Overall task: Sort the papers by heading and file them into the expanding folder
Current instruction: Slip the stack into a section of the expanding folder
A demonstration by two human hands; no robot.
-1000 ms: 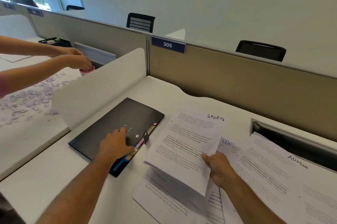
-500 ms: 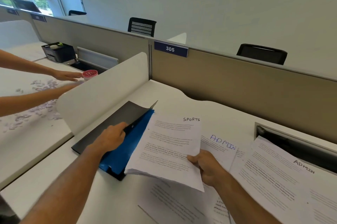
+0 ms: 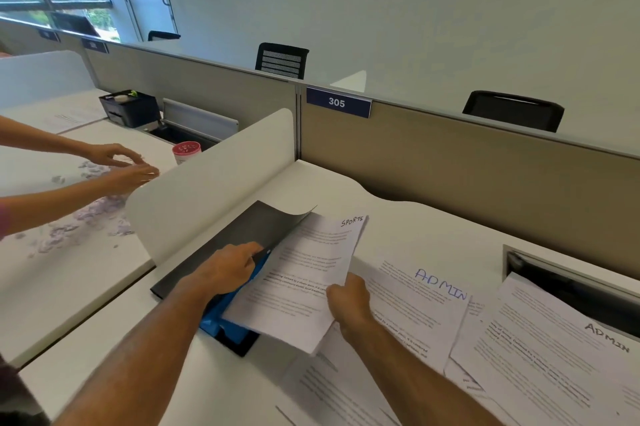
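On the counter (image 3: 408,217), the left hand (image 3: 225,269) is pinching the black cover of the expanding folder (image 3: 239,235) and lifting it; the blue pocket (image 3: 221,318) inside is showing. The right hand (image 3: 348,301) is gripping the SPORTS sheets (image 3: 308,273) at their near edge, and their far part seems to be entering under the cover. The paper is light and floppy, so holding it near a corner is letting it bend. The ADMIN papers (image 3: 426,301) are lying to the right.
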